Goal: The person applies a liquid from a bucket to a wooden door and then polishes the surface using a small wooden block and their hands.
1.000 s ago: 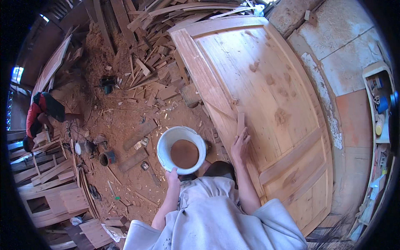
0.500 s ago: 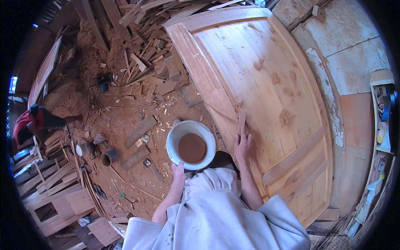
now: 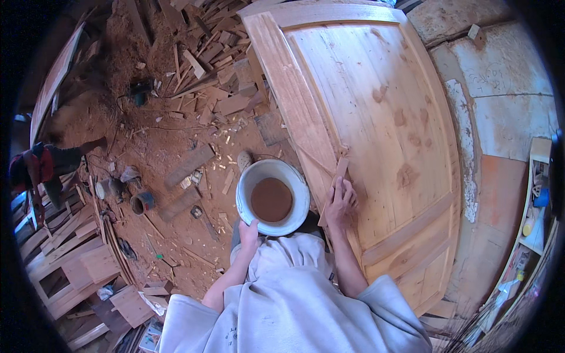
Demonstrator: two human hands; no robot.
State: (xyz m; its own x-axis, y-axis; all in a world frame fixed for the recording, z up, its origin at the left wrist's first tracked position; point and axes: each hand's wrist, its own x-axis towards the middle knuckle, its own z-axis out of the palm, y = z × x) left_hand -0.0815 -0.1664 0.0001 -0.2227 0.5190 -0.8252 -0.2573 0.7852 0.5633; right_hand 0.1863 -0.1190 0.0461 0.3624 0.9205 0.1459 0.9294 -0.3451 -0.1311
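A white bucket (image 3: 301, 197) with smooth brown stuff (image 3: 271, 200) inside stands out in front of my lap. My left hand (image 3: 249, 234) is closed on its near-left rim. At the left edge of a large panelled wooden door (image 3: 376, 135), my right hand (image 3: 342, 203) has its fingers curled around a thin flat wooden strip (image 3: 341, 169). The strip lies slantwise along the door's frame, its upper end showing past my fingers and its lower end beside my wrist. Dark knots and brown patches mark the door's pale panel.
Heaps of wood offcuts (image 3: 218, 65) lie beyond the bucket on the reddish, chip-strewn floor (image 3: 153, 170). A small can (image 3: 141, 203) stands to the left. Another person (image 3: 44, 170) bends over at far left, near stacked boards (image 3: 97, 265). A tool-filled shelf (image 3: 532, 217) runs along the right.
My right hand's fingers have gone from stretched out to curled around the wooden strip, which now slants more. My left hand stays on the bucket's rim. The view has shifted slightly.
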